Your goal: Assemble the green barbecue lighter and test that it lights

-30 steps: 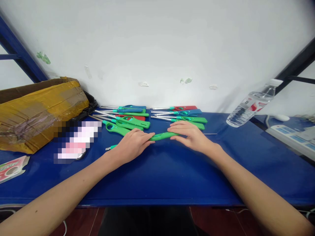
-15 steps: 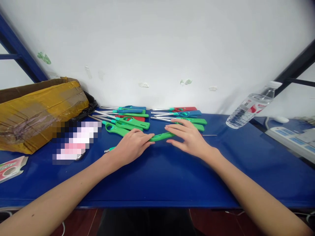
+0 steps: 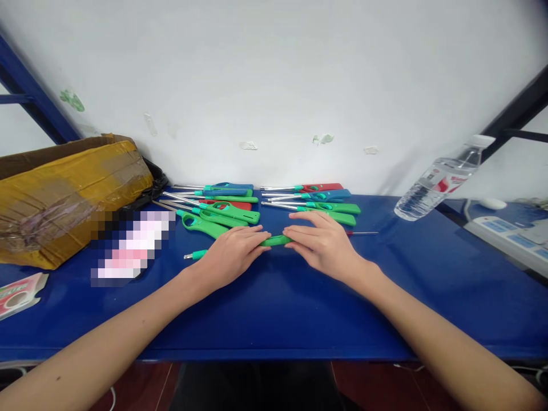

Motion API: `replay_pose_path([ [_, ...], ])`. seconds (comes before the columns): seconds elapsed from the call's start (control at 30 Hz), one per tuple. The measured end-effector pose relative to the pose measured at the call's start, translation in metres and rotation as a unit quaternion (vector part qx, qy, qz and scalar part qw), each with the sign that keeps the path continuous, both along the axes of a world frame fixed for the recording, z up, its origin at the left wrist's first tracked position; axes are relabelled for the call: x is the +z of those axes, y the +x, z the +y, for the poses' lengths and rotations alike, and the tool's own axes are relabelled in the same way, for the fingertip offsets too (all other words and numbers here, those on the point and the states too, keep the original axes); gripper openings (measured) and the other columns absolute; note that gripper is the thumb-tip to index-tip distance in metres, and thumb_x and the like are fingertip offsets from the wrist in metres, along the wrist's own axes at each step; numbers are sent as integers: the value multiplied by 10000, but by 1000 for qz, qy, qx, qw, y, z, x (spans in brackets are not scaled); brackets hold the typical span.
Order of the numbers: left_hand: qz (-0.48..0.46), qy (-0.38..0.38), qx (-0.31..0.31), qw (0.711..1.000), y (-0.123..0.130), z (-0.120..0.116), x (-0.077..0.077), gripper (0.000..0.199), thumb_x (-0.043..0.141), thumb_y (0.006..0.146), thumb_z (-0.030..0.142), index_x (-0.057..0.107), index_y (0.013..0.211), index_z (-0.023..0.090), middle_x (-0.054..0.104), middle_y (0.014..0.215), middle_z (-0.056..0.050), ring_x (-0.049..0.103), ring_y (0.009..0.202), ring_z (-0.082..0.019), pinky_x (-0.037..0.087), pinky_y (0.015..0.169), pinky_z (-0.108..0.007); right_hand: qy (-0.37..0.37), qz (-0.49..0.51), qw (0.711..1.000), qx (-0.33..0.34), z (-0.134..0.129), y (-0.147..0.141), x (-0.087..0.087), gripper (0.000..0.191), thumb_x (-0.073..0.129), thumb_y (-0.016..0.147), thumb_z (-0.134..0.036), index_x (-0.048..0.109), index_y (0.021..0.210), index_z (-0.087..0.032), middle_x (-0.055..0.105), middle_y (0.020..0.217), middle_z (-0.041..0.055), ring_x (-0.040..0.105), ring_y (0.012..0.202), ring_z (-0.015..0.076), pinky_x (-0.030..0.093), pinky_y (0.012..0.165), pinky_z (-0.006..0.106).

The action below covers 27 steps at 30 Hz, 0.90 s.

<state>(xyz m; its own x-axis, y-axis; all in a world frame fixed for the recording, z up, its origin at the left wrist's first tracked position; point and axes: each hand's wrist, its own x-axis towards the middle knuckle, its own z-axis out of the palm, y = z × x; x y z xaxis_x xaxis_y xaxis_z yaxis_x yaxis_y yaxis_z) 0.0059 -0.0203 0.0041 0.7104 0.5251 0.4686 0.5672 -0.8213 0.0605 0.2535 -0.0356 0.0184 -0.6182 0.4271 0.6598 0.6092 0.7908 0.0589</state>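
Between my two hands is a green lighter handle [image 3: 276,241], held level just above the blue table. My left hand [image 3: 234,251] pinches its left part, with a teal collar and short metal tip [image 3: 196,255] showing to the left of that hand. Fingers of my right hand [image 3: 319,238] close on the handle's right end. Behind my left hand lies a pile of long-necked lighters [image 3: 231,212] in green, blue and red. A second group of lighters [image 3: 327,196] lies behind my right hand. A thin red-handled rod [image 3: 363,233] shows right of my right hand.
A yellow-taped cardboard box [image 3: 72,200] stands at the left, with a pixelated item [image 3: 135,245] and a red-and-white card [image 3: 19,294] near it. At the right are a tilted water bottle [image 3: 443,180] and a white power strip [image 3: 509,240]. A wall rises behind the table.
My right hand has closed its fingers on the right end of the green lighter, covering more of it. The lighter lies more level. The view has shifted slightly.
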Motion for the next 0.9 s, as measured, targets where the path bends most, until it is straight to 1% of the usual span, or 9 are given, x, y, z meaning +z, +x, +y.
replay_pose_path([
  [0.1, 20, 25, 7, 999, -1, 2, -1, 298, 482, 1020, 281, 665, 1200, 128, 694, 1242, -128, 603, 1247, -284, 499, 1042, -462, -15, -4, 1000, -5, 2, 0, -4, 200, 628, 928, -251, 735, 1085, -190, 766, 1107, 61, 592, 1226, 304, 530, 958, 466],
  [0.2, 36, 41, -2, 998, 0, 2, -3, 293, 487, 1019, 268, 657, 1209, 123, 687, 1256, -128, 552, 1306, -283, 455, 1093, -479, -17, -28, 999, 16, 5, -1, -7, 283, 630, 928, -269, 706, 1173, -151, 711, 1245, 93, 562, 1267, 312, 522, 1002, 489],
  [0.27, 38, 41, -10, 998, 1, 1, -4, 291, 489, 1018, 264, 653, 1209, 118, 696, 1240, -123, 539, 1319, -285, 435, 1108, -495, -9, -28, 999, 26, 6, -1, -8, 255, 625, 930, -263, 722, 1137, -149, 721, 1225, 94, 573, 1253, 312, 533, 991, 491],
  [0.33, 37, 40, -12, 998, 2, 1, -4, 287, 490, 1019, 267, 654, 1205, 123, 705, 1224, -114, 543, 1315, -283, 435, 1106, -500, -4, -16, 999, 28, 6, -2, -10, 208, 619, 932, -234, 742, 1078, -151, 750, 1155, 83, 598, 1217, 307, 552, 961, 477],
  [0.43, 29, 54, 7, 998, 2, 0, -3, 298, 534, 1002, 311, 660, 1199, 127, 700, 1230, -125, 575, 1276, -289, 473, 1059, -483, -8, 8, 1000, 21, 7, -3, -12, 189, 629, 924, -214, 746, 1059, -152, 765, 1113, 72, 622, 1176, 296, 565, 937, 461],
  [0.53, 18, 78, 35, 996, -1, 2, -2, 369, 644, 934, 371, 666, 1189, 104, 704, 1202, -163, 626, 1187, -313, 524, 968, -465, -19, 26, 999, 16, 9, -1, -14, 180, 639, 920, -214, 746, 1055, -161, 769, 1100, 64, 628, 1167, 286, 569, 935, 451],
  [0.63, 25, 88, 55, 994, -4, 4, -3, 367, 706, 890, 348, 680, 1160, 102, 734, 1113, -157, 662, 1097, -315, 546, 900, -450, -28, 37, 999, 9, 11, 2, -15, 170, 650, 914, -216, 750, 1043, -169, 772, 1089, 58, 633, 1158, 285, 572, 927, 452],
  [0.8, 40, 82, 60, 994, -6, 8, -6, 184, 636, 937, 264, 718, 1042, 138, 756, 982, -111, 686, 993, -283, 544, 840, -413, -34, 42, 999, 6, 12, 4, -16, 163, 653, 915, -227, 753, 1040, -196, 774, 1083, 50, 643, 1138, 283, 574, 909, 463],
  [0.9, 40, 75, 52, 995, -6, 7, -3, 178, 584, 966, 255, 724, 993, 148, 756, 960, -100, 691, 975, -268, 530, 828, -399, -34, 44, 998, 6, 11, 3, -16, 160, 654, 915, -234, 753, 1035, -195, 776, 1075, 54, 648, 1124, 281, 575, 898, 467],
])
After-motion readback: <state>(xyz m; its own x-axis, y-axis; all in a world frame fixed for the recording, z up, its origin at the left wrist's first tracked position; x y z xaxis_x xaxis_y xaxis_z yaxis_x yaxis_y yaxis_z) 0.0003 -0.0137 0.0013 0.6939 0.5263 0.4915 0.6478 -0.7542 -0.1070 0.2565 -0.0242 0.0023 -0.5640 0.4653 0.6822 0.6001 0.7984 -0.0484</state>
